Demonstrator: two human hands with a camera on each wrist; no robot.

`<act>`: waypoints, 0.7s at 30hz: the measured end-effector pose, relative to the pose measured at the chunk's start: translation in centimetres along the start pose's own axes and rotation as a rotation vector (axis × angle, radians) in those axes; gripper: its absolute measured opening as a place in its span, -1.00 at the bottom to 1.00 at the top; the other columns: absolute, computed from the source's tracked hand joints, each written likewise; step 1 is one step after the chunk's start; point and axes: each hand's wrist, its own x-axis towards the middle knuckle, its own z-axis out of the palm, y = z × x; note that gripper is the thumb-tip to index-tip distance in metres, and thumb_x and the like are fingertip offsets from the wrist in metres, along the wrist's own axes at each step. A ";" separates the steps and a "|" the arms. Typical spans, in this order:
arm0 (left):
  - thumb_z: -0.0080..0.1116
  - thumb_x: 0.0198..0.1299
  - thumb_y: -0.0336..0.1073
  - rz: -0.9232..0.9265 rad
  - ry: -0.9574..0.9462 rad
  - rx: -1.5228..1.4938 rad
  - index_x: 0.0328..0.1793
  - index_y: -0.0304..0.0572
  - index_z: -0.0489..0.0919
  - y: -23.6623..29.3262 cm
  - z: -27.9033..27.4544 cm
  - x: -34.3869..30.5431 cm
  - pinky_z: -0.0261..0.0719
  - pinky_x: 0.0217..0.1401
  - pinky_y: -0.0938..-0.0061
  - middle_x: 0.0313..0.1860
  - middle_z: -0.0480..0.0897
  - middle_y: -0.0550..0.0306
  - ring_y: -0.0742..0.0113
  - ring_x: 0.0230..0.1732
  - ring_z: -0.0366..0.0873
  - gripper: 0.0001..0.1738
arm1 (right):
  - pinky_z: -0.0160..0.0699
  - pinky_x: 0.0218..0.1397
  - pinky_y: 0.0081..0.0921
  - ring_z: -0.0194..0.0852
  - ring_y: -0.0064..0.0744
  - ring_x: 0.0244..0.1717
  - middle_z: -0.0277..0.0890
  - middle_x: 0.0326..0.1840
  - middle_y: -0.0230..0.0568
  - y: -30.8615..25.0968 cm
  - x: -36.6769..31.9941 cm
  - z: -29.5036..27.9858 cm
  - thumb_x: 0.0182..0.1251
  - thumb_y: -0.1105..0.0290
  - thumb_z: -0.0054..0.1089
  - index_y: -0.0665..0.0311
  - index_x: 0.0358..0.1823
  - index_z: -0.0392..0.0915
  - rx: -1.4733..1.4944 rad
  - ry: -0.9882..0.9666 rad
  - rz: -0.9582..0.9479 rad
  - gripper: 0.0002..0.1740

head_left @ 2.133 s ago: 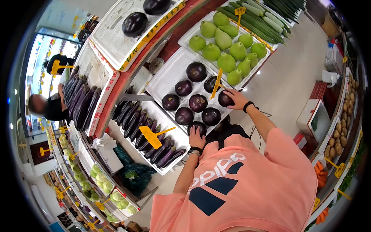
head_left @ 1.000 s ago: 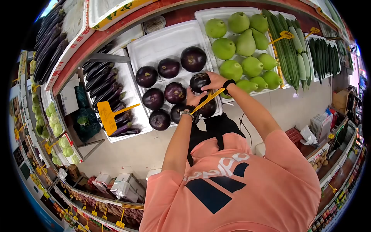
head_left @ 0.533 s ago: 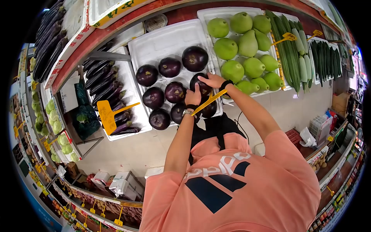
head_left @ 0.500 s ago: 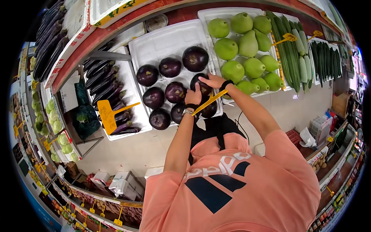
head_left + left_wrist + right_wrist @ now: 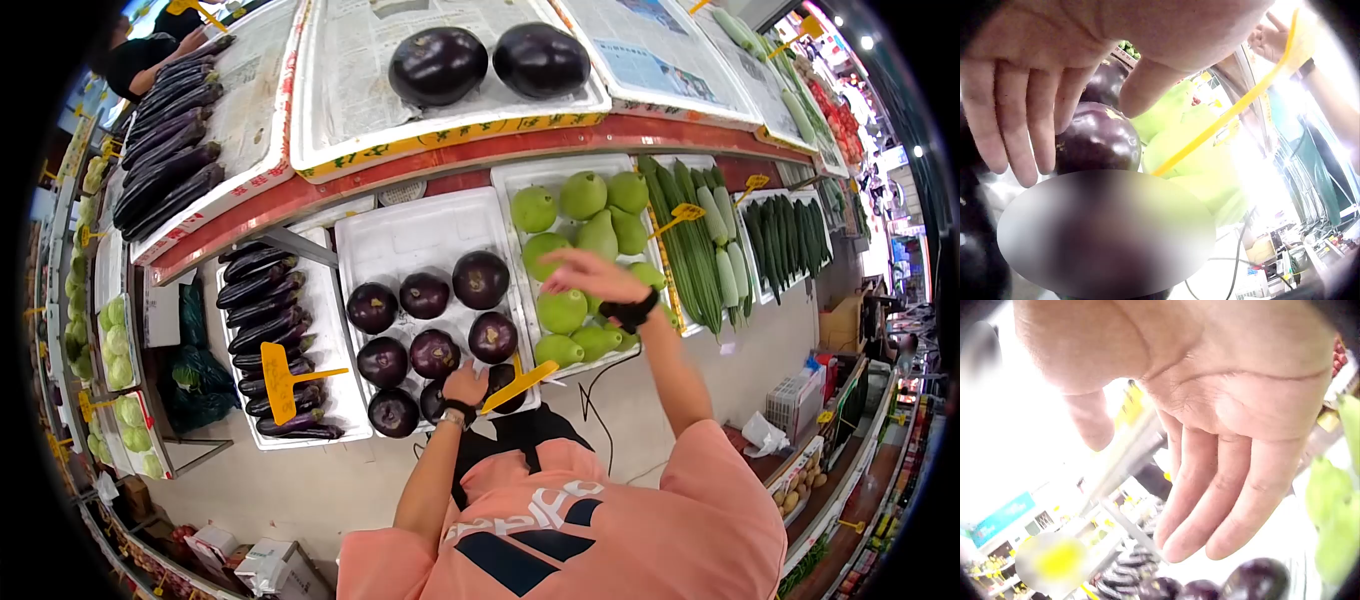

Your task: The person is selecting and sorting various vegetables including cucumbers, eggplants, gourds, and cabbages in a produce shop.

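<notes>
Round dark eggplants (image 5: 434,354) lie in a white foam tray (image 5: 400,240). The left hand (image 5: 466,384) is low over the front of them, beside a yellow tag (image 5: 518,386); in the left wrist view its fingers hang loosely apart above an eggplant (image 5: 1099,139), and contact cannot be told. The right hand (image 5: 600,276) is raised over the green gourds (image 5: 562,312), fingers extended and holding nothing. In the right wrist view, that palm (image 5: 1210,425) shows bare, with eggplants (image 5: 1255,580) below and gourds (image 5: 1335,512) at the side.
Long eggplants (image 5: 262,318) fill a tray on the left, with a yellow sign (image 5: 280,382). Two large eggplants (image 5: 438,66) sit on the upper shelf. Long green vegetables (image 5: 690,250) lie at the right. Another person's arm (image 5: 166,62) shows at the upper left.
The right hand has left the eggplant and moved right, up over the gourds. The left hand has drawn back toward the tray's front. The head view has shifted to show more of the upper shelf.
</notes>
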 end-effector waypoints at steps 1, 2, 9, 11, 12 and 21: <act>0.09 0.25 0.11 0.008 -0.019 -0.002 0.21 -0.20 0.59 -0.4 -0.3 -0.7 0.60 -0.02 -0.03 -0.20 0.73 -0.22 -0.21 -0.10 0.68 -0.41 | 0.55 0.13 -0.46 0.63 -0.43 -0.04 0.66 -0.03 -0.20 -4.1 -0.8 -1.1 0.51 0.29 0.08 0.29 0.38 0.34 -0.004 0.051 -0.029 -0.52; 0.09 0.25 0.09 0.011 -0.046 -0.048 0.19 -0.18 0.60 -0.6 -1.0 -1.6 0.60 -0.01 -0.01 -0.20 0.73 -0.19 -0.18 -0.09 0.68 -0.43 | 0.57 0.11 -0.47 0.62 -0.46 -0.04 0.65 -0.04 -0.22 -7.0 -1.0 -2.3 0.48 0.29 0.12 0.29 0.37 0.35 -0.041 0.138 -0.140 -0.51; 0.13 0.27 0.02 -0.049 -0.099 -0.136 0.03 -0.17 0.62 -2.9 -2.3 -6.3 0.59 -0.06 0.09 -0.26 0.74 -0.07 -0.10 -0.14 0.69 -0.57 | 0.39 0.36 0.03 0.25 0.18 0.38 0.30 0.37 0.10 -21.2 7.6 -9.5 -0.04 -0.13 0.52 0.04 0.47 0.26 -1.137 0.738 -0.716 0.03; 0.13 0.27 0.04 -0.037 -0.072 -0.122 0.01 -0.15 0.62 -3.6 -2.0 -7.1 0.59 -0.05 0.10 -0.26 0.74 -0.06 -0.08 -0.14 0.69 -0.57 | 0.28 0.44 0.08 0.14 0.32 0.43 0.18 0.46 0.17 -21.9 11.4 -10.1 -0.15 -0.21 0.55 0.04 0.54 0.16 -1.238 0.776 -0.411 0.20; 0.13 0.27 0.05 -0.021 -0.044 -0.107 0.01 -0.14 0.63 -4.0 -1.7 -7.6 0.59 -0.04 0.09 -0.26 0.74 -0.06 -0.08 -0.14 0.69 -0.57 | 0.24 0.47 0.10 0.09 0.46 0.44 0.09 0.50 0.29 -21.8 13.1 -10.7 -0.29 -0.33 0.54 -0.01 0.56 0.13 -1.282 0.757 -0.300 0.32; 0.13 0.28 0.02 -0.125 0.038 -0.198 0.04 -0.17 0.62 -5.9 -1.1 -11.7 0.62 -0.04 0.14 -0.22 0.75 -0.04 -0.06 -0.11 0.70 -0.57 | 0.31 0.43 -0.26 0.38 -0.04 0.37 0.41 0.36 0.02 -24.1 15.5 -14.5 -0.23 -0.22 0.56 0.03 0.48 0.27 -0.915 0.453 -0.085 0.17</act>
